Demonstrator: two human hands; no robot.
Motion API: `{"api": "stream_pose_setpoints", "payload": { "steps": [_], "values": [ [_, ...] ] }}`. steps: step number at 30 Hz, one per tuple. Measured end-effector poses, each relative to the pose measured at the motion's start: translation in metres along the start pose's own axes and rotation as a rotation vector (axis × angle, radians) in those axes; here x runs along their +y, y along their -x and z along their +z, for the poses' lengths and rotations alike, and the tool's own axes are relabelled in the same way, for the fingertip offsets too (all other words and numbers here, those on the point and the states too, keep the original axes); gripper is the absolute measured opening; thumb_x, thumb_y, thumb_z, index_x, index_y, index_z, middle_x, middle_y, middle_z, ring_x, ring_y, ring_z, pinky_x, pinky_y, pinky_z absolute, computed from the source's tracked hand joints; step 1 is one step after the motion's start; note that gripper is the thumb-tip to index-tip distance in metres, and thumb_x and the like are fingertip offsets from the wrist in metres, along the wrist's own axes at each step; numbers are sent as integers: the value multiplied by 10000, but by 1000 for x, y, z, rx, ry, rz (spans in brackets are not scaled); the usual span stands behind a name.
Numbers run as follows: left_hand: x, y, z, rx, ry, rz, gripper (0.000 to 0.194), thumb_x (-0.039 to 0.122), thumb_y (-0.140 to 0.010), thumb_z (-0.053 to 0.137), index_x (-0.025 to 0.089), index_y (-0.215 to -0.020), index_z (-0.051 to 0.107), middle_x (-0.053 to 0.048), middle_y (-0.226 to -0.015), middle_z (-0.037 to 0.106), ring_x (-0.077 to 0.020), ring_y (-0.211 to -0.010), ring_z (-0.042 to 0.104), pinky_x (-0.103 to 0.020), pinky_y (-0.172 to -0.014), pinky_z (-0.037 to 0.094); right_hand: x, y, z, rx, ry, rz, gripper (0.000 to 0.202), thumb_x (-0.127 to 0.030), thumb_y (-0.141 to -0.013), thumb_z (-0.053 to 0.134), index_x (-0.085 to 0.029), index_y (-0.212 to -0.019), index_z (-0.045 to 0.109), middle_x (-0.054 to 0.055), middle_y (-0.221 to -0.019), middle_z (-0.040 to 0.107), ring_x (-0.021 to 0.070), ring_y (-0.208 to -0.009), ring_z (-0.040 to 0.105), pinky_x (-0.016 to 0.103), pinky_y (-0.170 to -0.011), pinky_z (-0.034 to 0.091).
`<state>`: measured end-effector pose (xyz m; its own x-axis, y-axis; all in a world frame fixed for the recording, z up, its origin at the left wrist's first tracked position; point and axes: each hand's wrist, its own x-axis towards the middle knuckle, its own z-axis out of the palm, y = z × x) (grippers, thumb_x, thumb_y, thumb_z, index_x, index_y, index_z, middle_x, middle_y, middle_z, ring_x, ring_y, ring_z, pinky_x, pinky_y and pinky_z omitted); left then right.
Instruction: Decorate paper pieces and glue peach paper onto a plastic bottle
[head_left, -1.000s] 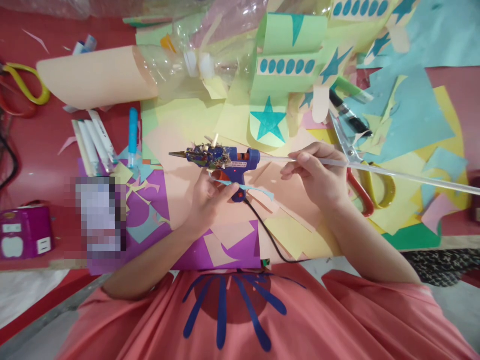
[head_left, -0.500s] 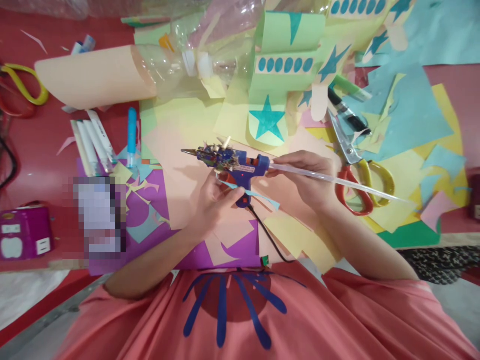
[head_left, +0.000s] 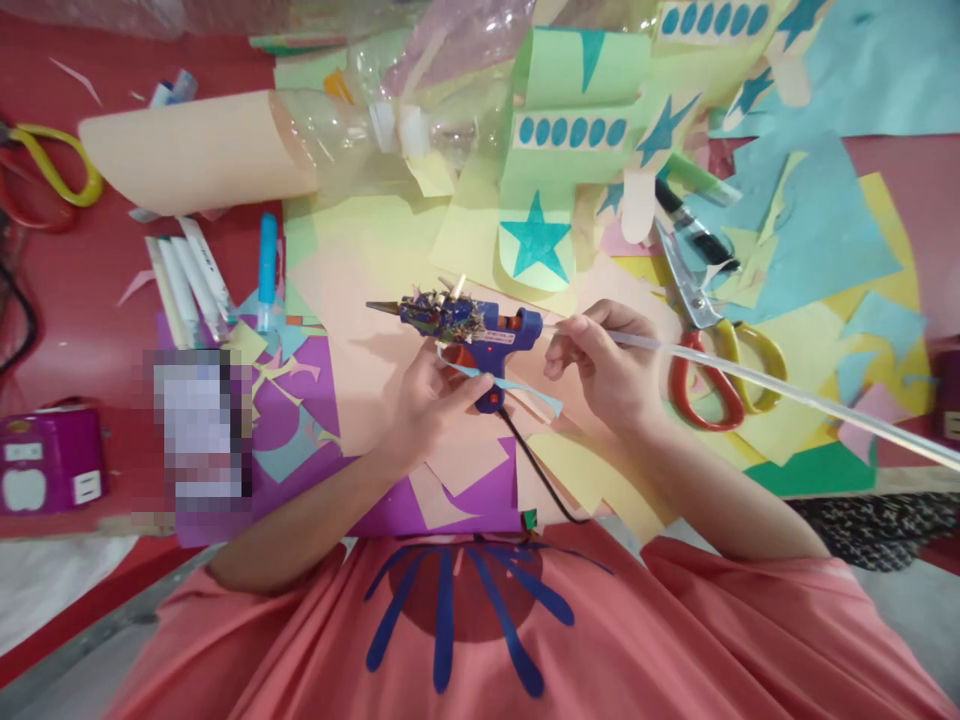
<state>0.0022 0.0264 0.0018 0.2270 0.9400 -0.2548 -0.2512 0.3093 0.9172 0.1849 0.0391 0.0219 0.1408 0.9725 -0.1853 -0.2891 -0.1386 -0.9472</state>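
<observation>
My left hand (head_left: 429, 405) is closed around the handle of a blue hot glue gun (head_left: 501, 345). The gun's nozzle points left, bits of scrap cling to its barrel, and a small red light glows on it. A light blue paper strip (head_left: 525, 388) lies across the handle by my thumb. My right hand (head_left: 611, 365) pinches a long clear glue stick (head_left: 757, 375) just behind the gun's rear opening. The stick slants away to the right past the frame edge. Whether its tip sits inside the gun I cannot tell.
Scissors with red and yellow handles (head_left: 705, 370) lie under the glue stick. A paper-wrapped plastic bottle (head_left: 199, 150) and several markers (head_left: 187, 285) are at left. Green paper with a star (head_left: 535, 240) lies ahead. Paper scraps spread around, and the gun's black cord (head_left: 536, 470) runs toward me.
More of the glue stick now stretches out to the right, past the frame edge. My right hand has shifted its grip, with fingers more curled. The glue gun has barely moved.
</observation>
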Motion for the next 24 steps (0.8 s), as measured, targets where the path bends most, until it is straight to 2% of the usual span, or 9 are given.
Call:
{"api": "stream_pose_setpoints", "payload": {
  "steps": [2, 8, 14, 20, 22, 24],
  "values": [
    [1, 0, 1, 25, -14, 3, 388, 388, -728, 825, 217, -970, 575, 15, -863, 731, -124, -685, 702, -217, -594, 555, 1, 0, 2, 11, -1, -2, 332, -427, -703, 818, -188, -590, 616, -34, -517, 674, 78, -404, 604, 176, -395, 496],
    [3, 0, 3, 35, -20, -20, 419, 412, -714, 830, 216, -998, 592, 6, -888, 736, -132, -719, 702, -223, -622, 557, 2, 1, 2, -61, 8, -110, 191, -327, -719, 829, -201, -728, 685, -45, -625, 718, 72, -526, 657, 200, -541, 563],
    [1, 1, 4, 41, 27, 1, 379, 387, -718, 831, 214, -966, 601, 23, -863, 734, -115, -743, 694, -198, -628, 539, 2, 2, 0, -101, 22, -126, 180, -330, -760, 796, -202, -728, 673, -42, -613, 721, 86, -521, 668, 210, -525, 561],
    [1, 0, 3, 22, 28, -2, 374, 360, -717, 832, 214, -974, 603, 24, -870, 731, -116, -747, 691, -212, -668, 545, 2, 2, 2, -59, 12, -107, 252, -364, -771, 781, -206, -675, 609, -44, -605, 690, 76, -495, 638, 195, -490, 522],
    [0, -2, 2, 38, 41, 3, 381, 378, -698, 845, 210, -940, 605, 26, -857, 721, -118, -751, 685, -219, -686, 546, 4, 1, 3, -77, -5, -97, 273, -432, -730, 801, -224, -762, 627, -53, -631, 662, 78, -522, 622, 211, -522, 529],
    [0, -4, 3, 52, 52, 8, 399, 400, -677, 857, 208, -924, 609, 21, -875, 717, -127, -780, 685, -229, -712, 549, 7, 1, 4, -169, -14, -41, 402, -514, -684, 810, -248, -930, 638, -42, -732, 666, 103, -631, 647, 251, -623, 562]
  ]
}}
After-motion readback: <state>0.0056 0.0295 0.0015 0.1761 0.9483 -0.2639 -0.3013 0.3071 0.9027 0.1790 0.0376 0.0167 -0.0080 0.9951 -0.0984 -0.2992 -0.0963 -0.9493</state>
